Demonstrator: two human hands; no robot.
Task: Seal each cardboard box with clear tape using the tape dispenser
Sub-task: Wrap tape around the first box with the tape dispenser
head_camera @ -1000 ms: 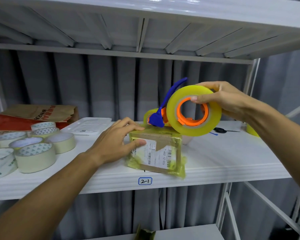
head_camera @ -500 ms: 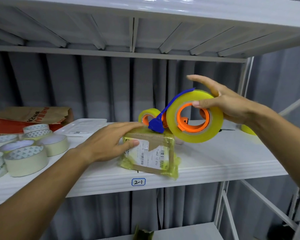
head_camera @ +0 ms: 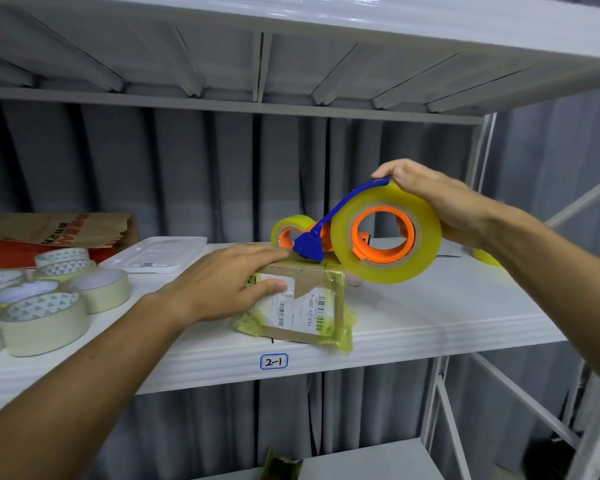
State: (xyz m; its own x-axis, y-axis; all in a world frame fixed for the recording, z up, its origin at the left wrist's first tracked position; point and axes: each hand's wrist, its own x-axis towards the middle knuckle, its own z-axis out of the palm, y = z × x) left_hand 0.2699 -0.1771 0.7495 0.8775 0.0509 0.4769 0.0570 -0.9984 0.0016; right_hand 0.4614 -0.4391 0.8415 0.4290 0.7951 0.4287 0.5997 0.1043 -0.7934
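Box [head_camera: 305, 299] at the shelf's [head_camera: 430, 327] near edge, pinned flat by the left hand [head_camera: 222, 282]; right hand [head_camera: 430, 199] grips the dispenser [head_camera: 385, 237], blade on top. Box looks light, tape-slick: likely needs steadying from above.

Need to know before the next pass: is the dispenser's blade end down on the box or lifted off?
Down: the dispenser's blue blade end sits on the box's top rear edge beside the left hand's fingertips.

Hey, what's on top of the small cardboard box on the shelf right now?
The left hand rests on the cardboard box, thumb on its front label. The tape dispenser, held in the right hand, meets the top with its blue head. The hand covers most of the top.
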